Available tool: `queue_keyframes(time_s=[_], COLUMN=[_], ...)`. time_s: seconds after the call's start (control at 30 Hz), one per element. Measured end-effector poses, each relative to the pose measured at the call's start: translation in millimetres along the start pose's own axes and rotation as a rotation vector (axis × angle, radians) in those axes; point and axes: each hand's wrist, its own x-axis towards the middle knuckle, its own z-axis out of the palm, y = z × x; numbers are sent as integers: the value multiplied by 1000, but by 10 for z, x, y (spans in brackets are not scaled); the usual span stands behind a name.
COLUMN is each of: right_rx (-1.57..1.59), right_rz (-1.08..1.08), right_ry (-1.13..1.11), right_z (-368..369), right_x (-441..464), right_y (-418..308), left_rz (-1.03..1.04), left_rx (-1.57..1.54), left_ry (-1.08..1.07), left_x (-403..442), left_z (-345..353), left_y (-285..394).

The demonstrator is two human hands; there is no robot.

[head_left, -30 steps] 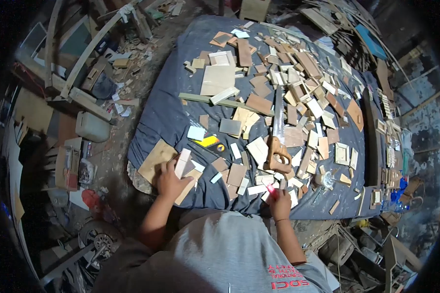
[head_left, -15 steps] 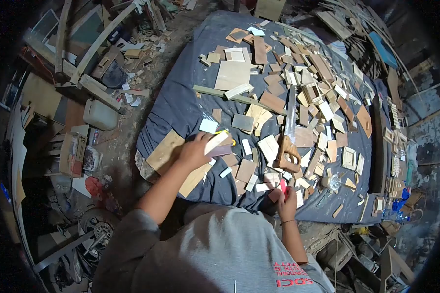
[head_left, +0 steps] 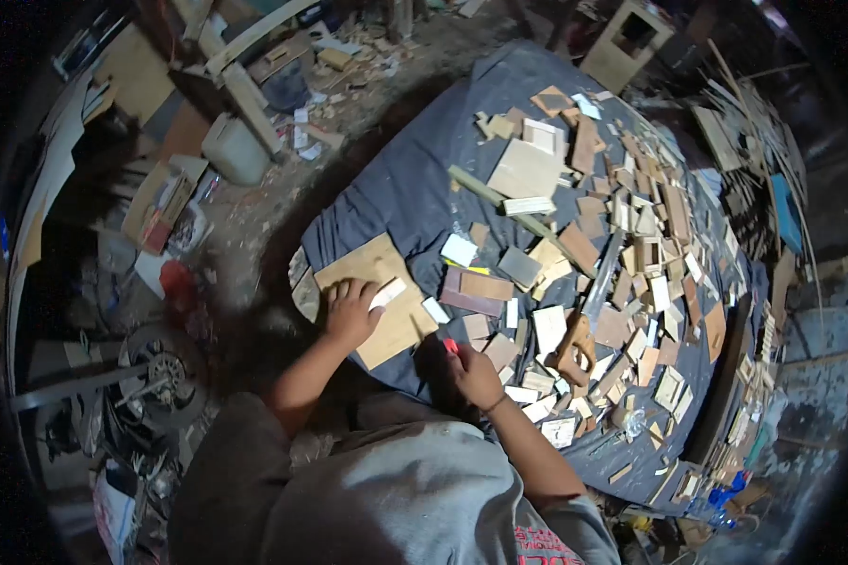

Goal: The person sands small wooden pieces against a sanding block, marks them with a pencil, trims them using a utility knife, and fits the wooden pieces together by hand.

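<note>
My left hand [head_left: 351,314] rests on a square plywood board [head_left: 372,275], its fingers at a small pale wood block [head_left: 387,293]. In my right hand [head_left: 476,373] is a small red object [head_left: 451,347], held close to the board's right edge; its exact form is too small to tell. Just right of the board lies a dark reddish-brown piece [head_left: 471,299] with a lighter brown strip across it. A handsaw [head_left: 578,351] with a wooden handle lies farther right among the wood scraps.
Many wood offcuts cover the dark cloth [head_left: 386,188] on the work surface. A plastic jug [head_left: 236,149] and a wheel [head_left: 163,377] stand on the floor at left. A clear plastic item [head_left: 628,421] lies at the lower right of the cloth.
The view has turned. The dark reddish-brown piece, earlier under my left hand, now lies right of the board. My right hand has moved left with the red object, away from the saw.
</note>
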Motion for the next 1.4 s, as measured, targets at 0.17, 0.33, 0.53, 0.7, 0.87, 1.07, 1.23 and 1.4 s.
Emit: queue_keyframes(time_s=[0.17,0.33,0.53,0.7,0.87,1.07,1.23,1.4], right_rx=[-407,-519,-577,-621,-661,-665,-638,-616], right_rz=[-6,-45,-36,10,32,12,39,5], right_ry=[-169,-119,-183,-225,-286,-328,-311,-271], right_z=[408,698,742,791,771,801,838,866], right_x=[541,865,1007,1065,1120,1191,1201,1162], right_y=[-250,-202,-343,-359,-498,-576,-514,-533], left_rz=[-140,-154,-180,-204,-217,-218,-220,-224], left_rx=[-163,-266,-369,-361,-315,-328,-352,-344], left_ry=[89,211,225,207,213,259,181,244], left_x=[11,-38,-81,-28,-49,-112,-137,-124], left_z=[163,195,281,198,195,237,263,281], left_y=[98,76,-18,20,46,28,8,16])
